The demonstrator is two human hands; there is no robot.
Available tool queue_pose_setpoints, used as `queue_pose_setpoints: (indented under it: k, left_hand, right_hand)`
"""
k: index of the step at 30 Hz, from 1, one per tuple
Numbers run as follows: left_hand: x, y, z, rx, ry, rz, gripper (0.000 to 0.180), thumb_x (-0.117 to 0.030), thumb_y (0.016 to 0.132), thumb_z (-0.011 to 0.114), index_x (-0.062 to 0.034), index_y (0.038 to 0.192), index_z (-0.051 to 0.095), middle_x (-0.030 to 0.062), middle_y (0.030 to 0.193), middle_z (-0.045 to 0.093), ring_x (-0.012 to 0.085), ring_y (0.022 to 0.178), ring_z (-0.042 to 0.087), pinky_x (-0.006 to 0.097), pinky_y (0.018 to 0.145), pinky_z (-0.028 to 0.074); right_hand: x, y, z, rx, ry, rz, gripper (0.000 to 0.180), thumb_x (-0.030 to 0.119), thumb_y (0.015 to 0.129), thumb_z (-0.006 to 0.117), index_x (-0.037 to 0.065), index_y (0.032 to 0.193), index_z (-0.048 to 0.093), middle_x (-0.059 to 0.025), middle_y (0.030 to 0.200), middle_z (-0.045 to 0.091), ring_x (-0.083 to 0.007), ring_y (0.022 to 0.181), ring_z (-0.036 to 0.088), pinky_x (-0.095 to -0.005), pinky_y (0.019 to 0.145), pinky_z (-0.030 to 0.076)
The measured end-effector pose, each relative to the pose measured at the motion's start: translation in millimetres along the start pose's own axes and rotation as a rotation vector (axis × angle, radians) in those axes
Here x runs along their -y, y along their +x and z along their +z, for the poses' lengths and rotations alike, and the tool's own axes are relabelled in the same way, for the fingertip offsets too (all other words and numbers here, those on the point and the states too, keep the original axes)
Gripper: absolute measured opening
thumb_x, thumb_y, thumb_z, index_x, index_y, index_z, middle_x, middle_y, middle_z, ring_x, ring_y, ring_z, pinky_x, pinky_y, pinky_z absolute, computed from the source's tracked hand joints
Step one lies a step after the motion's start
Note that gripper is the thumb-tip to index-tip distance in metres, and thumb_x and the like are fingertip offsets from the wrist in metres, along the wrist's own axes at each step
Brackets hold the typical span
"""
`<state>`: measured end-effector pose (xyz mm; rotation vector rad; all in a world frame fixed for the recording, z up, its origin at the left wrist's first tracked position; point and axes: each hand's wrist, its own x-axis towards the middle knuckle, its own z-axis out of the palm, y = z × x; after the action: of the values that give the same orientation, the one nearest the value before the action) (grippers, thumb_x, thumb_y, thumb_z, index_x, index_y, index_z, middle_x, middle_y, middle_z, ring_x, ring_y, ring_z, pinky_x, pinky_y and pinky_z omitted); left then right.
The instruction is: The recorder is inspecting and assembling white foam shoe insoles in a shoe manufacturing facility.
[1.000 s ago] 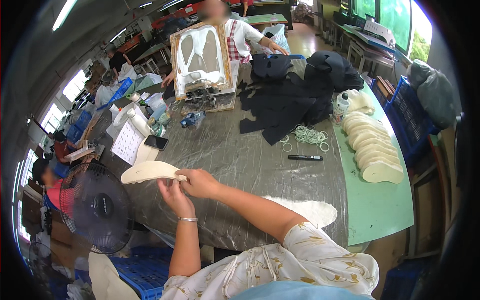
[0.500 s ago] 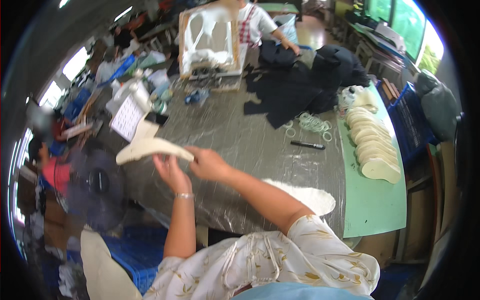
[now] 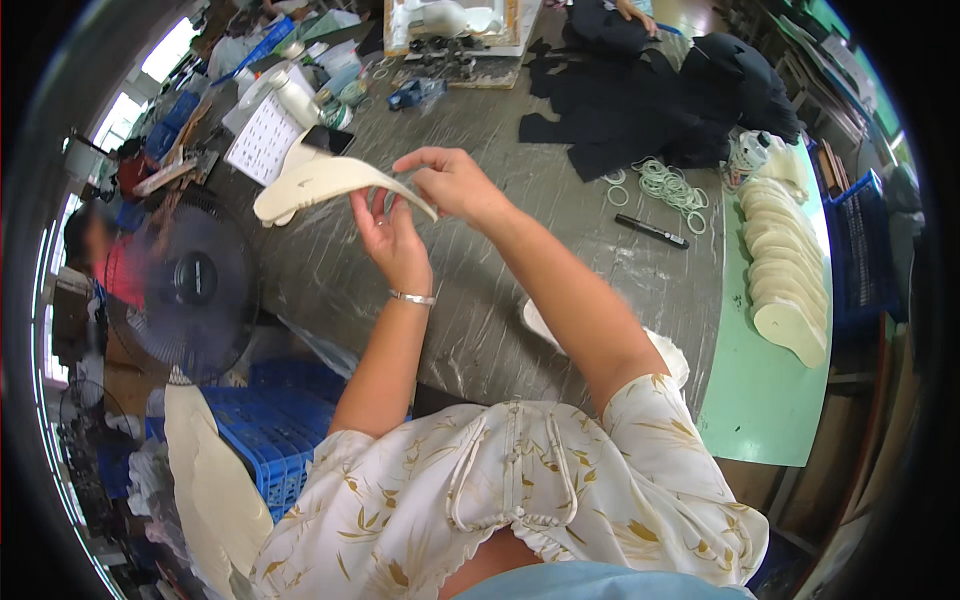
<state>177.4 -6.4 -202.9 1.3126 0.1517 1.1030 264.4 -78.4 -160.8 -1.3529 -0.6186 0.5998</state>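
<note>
The curved cream insole-shaped piece (image 3: 345,180) extends leftward from the fingers, its long axis roughly crosswise above the worktop (image 3: 480,310). The left hand's (image 3: 400,252) parted fingers meet its underside; the right hand's (image 3: 460,190), partly curled, are nearest its narrow tip. Neither grip is clear.

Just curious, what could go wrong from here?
The curved cream piece could slip: the left hand meets its lower edge, and the right hand is at its narrow end. It might nudge the phone, which appears close by in this view. The right forearm passes above a white piece on the table and might drag it.
</note>
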Motion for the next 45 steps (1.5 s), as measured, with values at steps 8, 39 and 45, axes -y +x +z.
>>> queue_pose_setpoints:
  k: [8, 39, 45]
  left_hand:
    - [27, -3, 54, 0.132, -0.008, 0.025, 0.067, 0.003, 0.090, 0.051, -0.0001, 0.146, 0.016, 0.0129, 0.142, 0.030, 0.0211, 0.124, 0.040, 0.034, 0.102, 0.038]
    - [126, 53, 221, 0.277, -0.004, 0.062, 0.086, 0.004, 0.079, 0.051, -0.0085, 0.149, 0.004, 0.0137, 0.153, 0.007, 0.0344, 0.136, 0.028, 0.047, 0.110, 0.025]
    - [145, 70, 244, 0.263, 0.039, 0.065, 0.085, 0.002, 0.078, 0.053, -0.0089, 0.149, 0.007, 0.0159, 0.152, 0.006, 0.0373, 0.135, 0.028, 0.046, 0.109, 0.028]
  right_hand:
    - [7, 14, -62, 0.023, -0.006, -0.018, 0.030, 0.006, 0.082, 0.045, 0.002, 0.101, 0.069, -0.0001, 0.058, 0.054, -0.0065, 0.048, 0.046, -0.0232, 0.043, 0.038]
    - [-129, -6, -187, -0.328, -0.575, 0.141, 0.027, 0.017, 0.079, 0.053, 0.005, 0.096, 0.070, -0.0178, 0.090, 0.068, -0.0311, 0.081, 0.067, -0.0383, 0.079, 0.051]
    - [-123, -7, -187, -0.271, -0.457, 0.215, 0.027, 0.017, 0.078, 0.053, 0.004, 0.095, 0.070, -0.0190, 0.092, 0.068, -0.0343, 0.089, 0.064, -0.0394, 0.082, 0.050]
